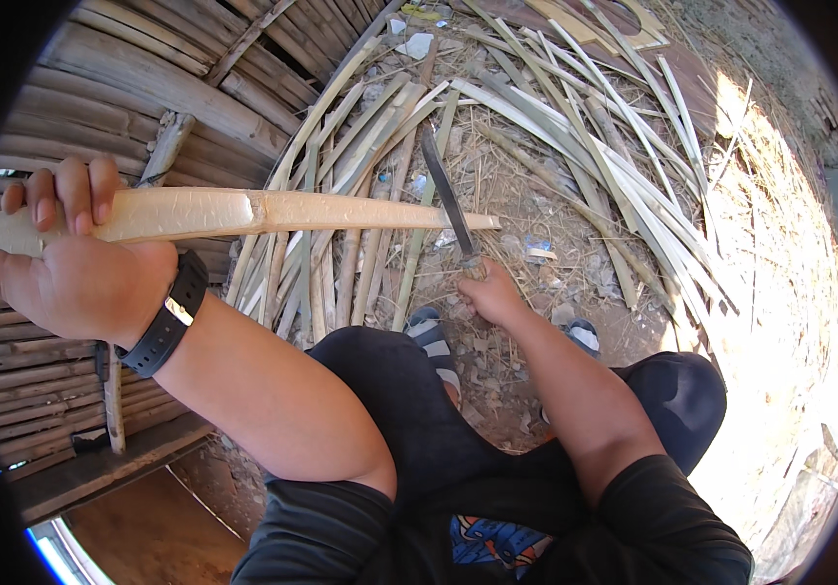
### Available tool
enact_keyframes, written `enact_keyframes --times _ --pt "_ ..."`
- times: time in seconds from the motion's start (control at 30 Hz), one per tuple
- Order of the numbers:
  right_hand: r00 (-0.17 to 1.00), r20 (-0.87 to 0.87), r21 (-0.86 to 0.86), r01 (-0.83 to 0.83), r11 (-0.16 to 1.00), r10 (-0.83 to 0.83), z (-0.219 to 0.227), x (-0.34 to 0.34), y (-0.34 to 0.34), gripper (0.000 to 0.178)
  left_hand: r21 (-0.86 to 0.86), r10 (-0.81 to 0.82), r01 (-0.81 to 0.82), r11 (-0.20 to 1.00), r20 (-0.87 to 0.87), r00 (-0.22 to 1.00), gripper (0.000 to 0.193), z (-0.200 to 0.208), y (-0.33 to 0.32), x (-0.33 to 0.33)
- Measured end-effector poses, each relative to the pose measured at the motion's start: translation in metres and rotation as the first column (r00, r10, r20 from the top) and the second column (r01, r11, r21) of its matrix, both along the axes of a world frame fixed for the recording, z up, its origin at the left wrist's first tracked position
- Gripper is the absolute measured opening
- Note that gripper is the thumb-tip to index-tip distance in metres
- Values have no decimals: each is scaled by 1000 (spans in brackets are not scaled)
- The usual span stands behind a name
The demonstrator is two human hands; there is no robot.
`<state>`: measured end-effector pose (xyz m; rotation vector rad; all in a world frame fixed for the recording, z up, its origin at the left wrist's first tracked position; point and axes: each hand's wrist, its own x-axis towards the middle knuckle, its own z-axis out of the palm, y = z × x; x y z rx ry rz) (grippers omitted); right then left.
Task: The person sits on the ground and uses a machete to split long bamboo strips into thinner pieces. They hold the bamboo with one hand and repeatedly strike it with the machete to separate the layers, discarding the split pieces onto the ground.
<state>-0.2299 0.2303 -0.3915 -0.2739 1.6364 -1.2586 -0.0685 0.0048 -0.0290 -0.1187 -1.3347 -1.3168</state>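
The bamboo strip (pixel 312 212) runs nearly level from the left edge of the frame to just right of the upper centre, its broad end at the left. The left hand (pixel 92 268) is wrapped around that broad end. The right hand (pixel 492 294), closed on the handle of the knife (pixel 450 200), sits just below the narrow tip and is the nearer hand to it. The blade crosses the strip's long axis steeply near that tip; whether it touches, I cannot tell.
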Motion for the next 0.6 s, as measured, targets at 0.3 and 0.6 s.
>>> enact_keyframes --times 0.3,0.6 --pt "934 -314 -262 -256 930 168 100 14 -36 36 16 -23 22 1000 43 999 48 4 -6 7" --pt "968 -206 89 -130 987 146 56 4 -6 34 76 38 -39 996 15 999 65 -2 -19 22"
